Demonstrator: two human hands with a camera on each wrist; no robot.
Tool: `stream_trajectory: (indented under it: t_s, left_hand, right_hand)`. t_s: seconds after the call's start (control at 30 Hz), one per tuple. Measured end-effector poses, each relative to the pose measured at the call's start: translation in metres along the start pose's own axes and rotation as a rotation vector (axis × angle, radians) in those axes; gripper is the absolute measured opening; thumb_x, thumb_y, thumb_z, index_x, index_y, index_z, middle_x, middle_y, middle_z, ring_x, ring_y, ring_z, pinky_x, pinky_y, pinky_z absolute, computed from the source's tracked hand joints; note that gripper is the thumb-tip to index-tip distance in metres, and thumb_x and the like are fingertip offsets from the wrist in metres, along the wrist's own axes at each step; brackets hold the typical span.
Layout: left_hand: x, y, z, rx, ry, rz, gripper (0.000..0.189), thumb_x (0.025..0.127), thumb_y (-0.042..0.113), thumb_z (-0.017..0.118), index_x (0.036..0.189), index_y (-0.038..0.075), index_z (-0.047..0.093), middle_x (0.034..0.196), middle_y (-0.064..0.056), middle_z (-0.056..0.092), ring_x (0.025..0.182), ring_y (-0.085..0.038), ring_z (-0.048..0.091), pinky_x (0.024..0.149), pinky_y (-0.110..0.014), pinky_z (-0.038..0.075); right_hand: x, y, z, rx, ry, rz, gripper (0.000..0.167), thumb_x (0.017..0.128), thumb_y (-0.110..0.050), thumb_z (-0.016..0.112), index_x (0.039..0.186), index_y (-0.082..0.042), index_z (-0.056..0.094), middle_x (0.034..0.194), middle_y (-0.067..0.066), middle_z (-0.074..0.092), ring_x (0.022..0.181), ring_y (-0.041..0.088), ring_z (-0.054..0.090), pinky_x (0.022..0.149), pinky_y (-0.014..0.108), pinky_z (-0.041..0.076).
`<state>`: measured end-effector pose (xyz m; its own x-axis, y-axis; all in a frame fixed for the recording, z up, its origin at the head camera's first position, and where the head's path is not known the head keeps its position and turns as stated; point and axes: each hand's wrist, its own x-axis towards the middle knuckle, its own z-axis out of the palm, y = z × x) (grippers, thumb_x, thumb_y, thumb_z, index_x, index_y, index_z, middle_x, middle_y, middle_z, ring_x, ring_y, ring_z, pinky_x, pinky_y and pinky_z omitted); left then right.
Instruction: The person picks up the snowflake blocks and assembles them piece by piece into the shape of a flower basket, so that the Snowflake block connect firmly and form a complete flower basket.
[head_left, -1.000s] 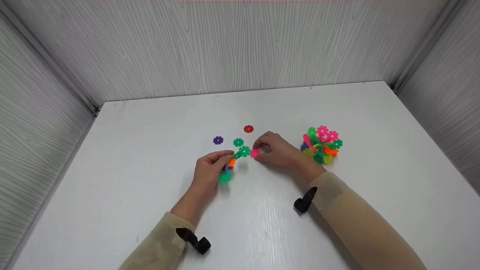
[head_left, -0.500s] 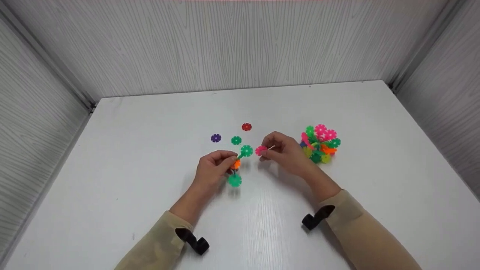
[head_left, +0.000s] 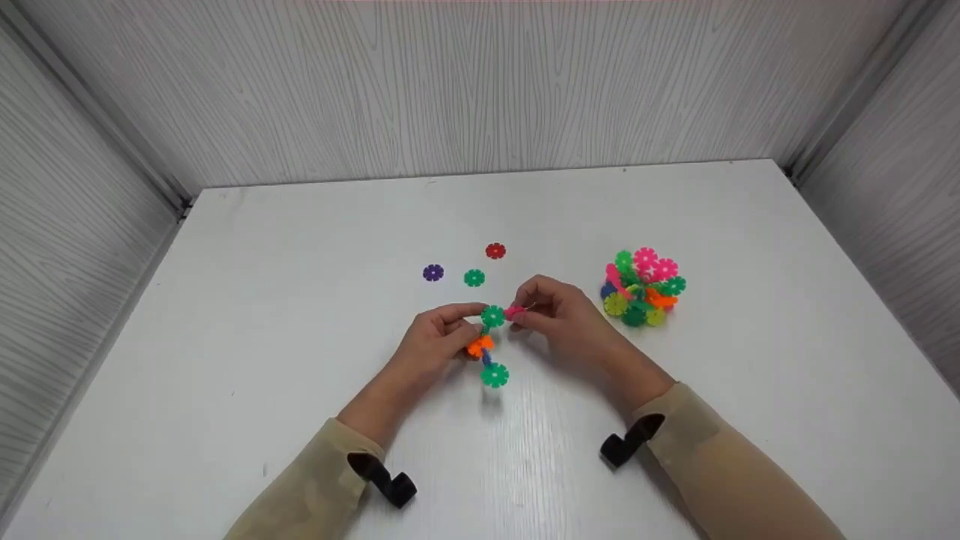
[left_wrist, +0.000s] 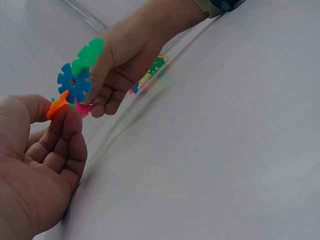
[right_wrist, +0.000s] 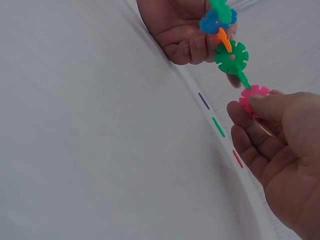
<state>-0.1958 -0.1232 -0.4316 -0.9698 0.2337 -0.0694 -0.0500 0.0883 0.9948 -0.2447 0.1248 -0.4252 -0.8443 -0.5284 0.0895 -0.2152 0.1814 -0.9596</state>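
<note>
My left hand (head_left: pixel 431 346) pinches a chain of snowflake discs near its orange disc (head_left: pixel 480 346). A blue disc (left_wrist: pixel 74 83) and a green end disc (head_left: pixel 495 375) hang on the chain's near side. Toward the far end, another green disc (head_left: pixel 493 316) stands out beside the left fingertips. Between thumb and fingers, my right hand (head_left: pixel 568 319) pinches a pink snowflake disc (right_wrist: pixel 256 94). The pink disc's edge meets the green end disc; whether their slots are interlocked I cannot tell.
Behind the hands lie loose snowflake discs: purple (head_left: pixel 433 272), green (head_left: pixel 474 278) and red (head_left: pixel 495 250). To the right of the right hand stands a multicoloured cluster of joined discs (head_left: pixel 634 313). Pale panels (head_left: pixel 480 90) wall the white table (head_left: pixel 300 255) at back and sides.
The right hand drew back with the pink disc, then returned left to the chain with the disc turned nearly edge-on. The left hand and chain moved slightly right and nearer; the chain turned.
</note>
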Motion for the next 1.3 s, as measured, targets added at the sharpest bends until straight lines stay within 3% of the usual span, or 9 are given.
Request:
stream_trajectory:
  t_s: [0.13,0.3,0.6,0.83,1.03,1.13,1.3]
  left_hand:
    - [0.001,0.004,0.000,0.002,0.044,-0.052,0.025,0.106,0.019,0.067,0.128,0.009,0.075,0.083,-0.008,0.070,0.075,-0.018,0.062,0.071,-0.021,0.056]
    - [0.000,0.009,-0.001,0.004,0.042,-0.096,0.020,0.106,0.020,0.068,0.118,0.006,0.075,0.097,-0.013,0.076,0.081,-0.020,0.064,0.077,-0.021,0.057]
    - [0.000,0.010,-0.001,-0.004,0.014,-0.072,0.015,0.104,0.016,0.070,0.113,0.005,0.074,0.102,-0.012,0.073,0.092,-0.024,0.066,0.089,-0.025,0.059]
    - [0.000,0.009,-0.001,0.004,0.033,-0.068,0.014,0.103,0.015,0.072,0.110,0.003,0.074,0.098,-0.012,0.074,0.082,-0.022,0.064,0.079,-0.021,0.059]
    - [0.000,0.007,0.004,0.044,0.060,-0.053,0.014,0.103,0.016,0.072,0.107,0.002,0.073,0.095,-0.009,0.073,0.081,-0.020,0.064,0.076,-0.020,0.057]
    - [0.000,0.006,0.006,0.028,0.072,-0.049,0.014,0.103,0.015,0.071,0.107,0.002,0.073,0.094,-0.009,0.072,0.082,-0.021,0.064,0.078,-0.020,0.058]
    - [-0.001,0.005,0.004,-0.030,0.137,-0.074,0.013,0.103,0.015,0.071,0.106,0.003,0.074,0.097,-0.011,0.073,0.085,-0.022,0.065,0.081,-0.023,0.059]
  right_hand:
    - [0.001,-0.001,0.003,0.045,-0.030,-0.032,0.013,0.101,-0.014,0.074,0.111,-0.010,0.067,0.106,0.011,0.074,0.100,0.029,0.075,0.096,0.035,0.060]
    - [0.000,-0.005,0.007,0.054,-0.053,-0.073,0.012,0.099,-0.011,0.076,0.109,-0.007,0.070,0.103,0.011,0.076,0.097,0.030,0.076,0.093,0.036,0.061]
    - [-0.001,-0.009,0.007,0.011,-0.020,-0.085,0.007,0.097,-0.008,0.078,0.105,-0.007,0.077,0.102,0.008,0.079,0.098,0.026,0.077,0.092,0.034,0.061]
    - [-0.003,-0.013,0.010,-0.038,-0.008,-0.137,0.004,0.094,-0.007,0.081,0.098,-0.008,0.082,0.095,0.006,0.079,0.092,0.025,0.077,0.084,0.032,0.063]
    - [-0.002,-0.010,0.013,-0.015,-0.006,-0.162,0.006,0.091,-0.001,0.082,0.095,-0.005,0.081,0.092,0.009,0.077,0.089,0.026,0.077,0.083,0.034,0.063]
    - [0.000,-0.009,0.008,-0.041,-0.057,-0.109,0.011,0.093,-0.005,0.081,0.104,-0.006,0.079,0.101,0.008,0.077,0.096,0.025,0.076,0.088,0.035,0.062]
    - [0.012,-0.009,-0.013,-0.167,-0.178,-0.015,0.041,0.097,-0.010,0.078,0.137,-0.007,0.068,0.128,0.004,0.072,0.121,0.022,0.068,0.105,0.039,0.055]
